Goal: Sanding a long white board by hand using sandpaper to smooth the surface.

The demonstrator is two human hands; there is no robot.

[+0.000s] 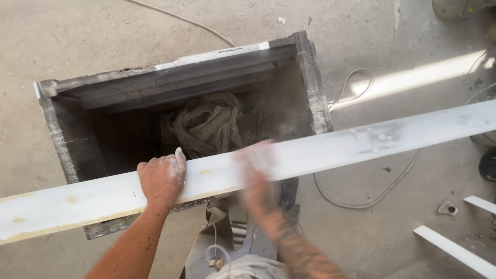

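Observation:
A long white board point(330, 150) lies across the top of a dark open box point(315, 88), running from lower left to upper right. My left hand point(161, 178), dusted white, presses down on the board with its fingers curled over the far edge. My right hand point(256, 173) is blurred with motion on the board's top face just right of the left hand; whether it holds anything I cannot tell. Yellowish patches show on the board's left part.
A crumpled pale cloth point(206, 124) lies inside the box. A white cable point(361, 196) loops over the concrete floor to the right. White strips point(454, 250) lie at the lower right. A sunlit patch point(429, 75) crosses the floor.

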